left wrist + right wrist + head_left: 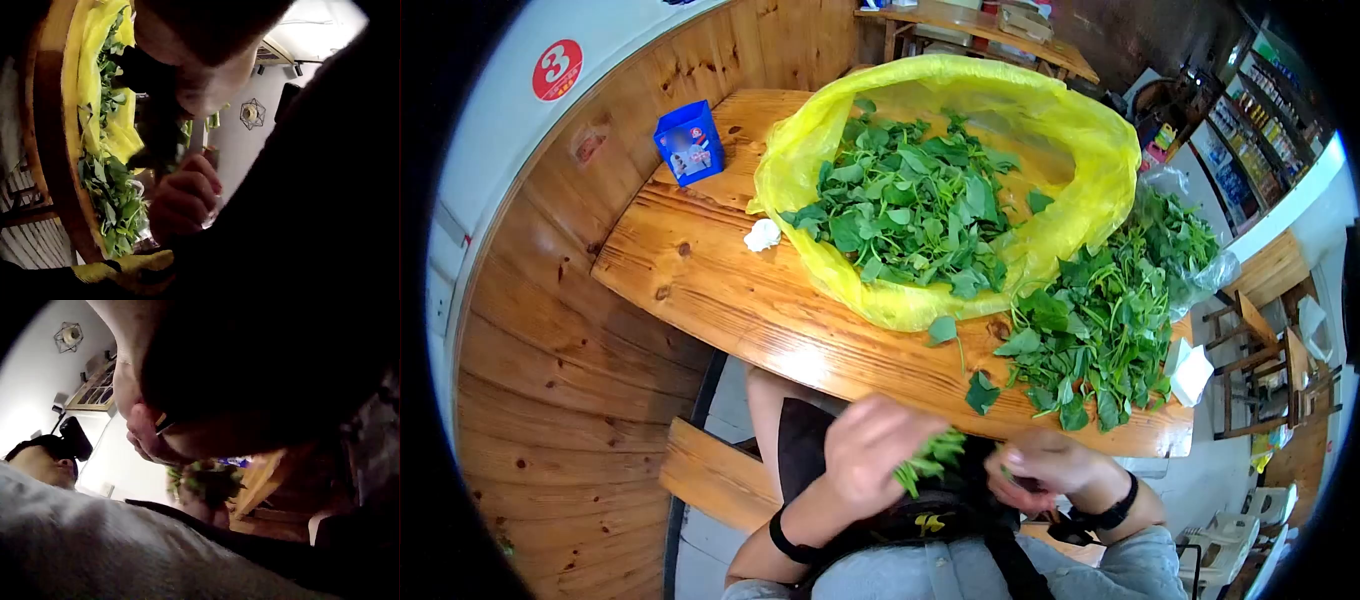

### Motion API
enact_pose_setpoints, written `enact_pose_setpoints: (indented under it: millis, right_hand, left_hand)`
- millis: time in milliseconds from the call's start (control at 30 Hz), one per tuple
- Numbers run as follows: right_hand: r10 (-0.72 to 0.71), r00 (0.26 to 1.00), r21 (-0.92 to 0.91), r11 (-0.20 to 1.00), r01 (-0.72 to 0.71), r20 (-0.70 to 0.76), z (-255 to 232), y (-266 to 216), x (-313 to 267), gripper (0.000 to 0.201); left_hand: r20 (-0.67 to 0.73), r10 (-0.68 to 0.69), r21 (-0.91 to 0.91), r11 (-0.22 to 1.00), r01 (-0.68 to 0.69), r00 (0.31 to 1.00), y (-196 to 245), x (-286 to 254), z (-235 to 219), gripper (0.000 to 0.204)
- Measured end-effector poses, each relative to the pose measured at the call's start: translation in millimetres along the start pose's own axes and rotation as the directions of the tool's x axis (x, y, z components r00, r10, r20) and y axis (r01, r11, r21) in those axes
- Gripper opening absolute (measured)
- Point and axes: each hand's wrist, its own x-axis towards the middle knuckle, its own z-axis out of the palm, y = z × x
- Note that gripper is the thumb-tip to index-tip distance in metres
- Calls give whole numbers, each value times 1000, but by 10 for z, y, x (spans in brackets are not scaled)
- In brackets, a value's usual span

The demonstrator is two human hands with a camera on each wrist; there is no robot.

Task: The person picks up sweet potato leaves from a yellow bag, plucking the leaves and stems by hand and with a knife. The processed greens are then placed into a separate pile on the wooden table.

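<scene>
My left hand grips a small bunch of green leafy stems above my lap, and their ends stick out toward the right hand. A short gap away is my right hand, its fingers curled and partly blurred. A thin pale edge shows by the right thumb in the right wrist view, but I cannot tell what this hand holds. Ahead on the wooden table a yellow plastic bag stands wide open with loose leafy greens inside. Beside it lies a larger heap of greens with long stems.
A blue box and a crumpled white tissue sit left of the bag. Two loose leaves lie near the front edge. A white box stands at the right end. A wooden bench is below the table, and a plank wall runs along the left.
</scene>
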Motion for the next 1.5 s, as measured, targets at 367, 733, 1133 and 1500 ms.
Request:
enact_pose_setpoints:
  millis: [367,733,1133,1500]
  right_hand:
    - [-740,608,-866,-71,-495,-288,-613,-1403,-236,28]
    - [-358,908,-788,-484,-381,-219,-602,-1762,1950,109]
    - [-377,734,-745,616,-257,-565,-1725,-2550,1561,48]
    - [-389,723,-404,900,165,-571,-1430,-2789,943,24]
  left_hand:
    - [-337,-494,-388,849,359,802,-857,-9,22,12]
    - [-178,-477,-280,863,420,861,-909,-16,-64,22]
    - [-173,-339,-211,930,301,925,-969,17,-132,18]
    - [-113,-400,-262,895,361,909,-950,9,-146,13]
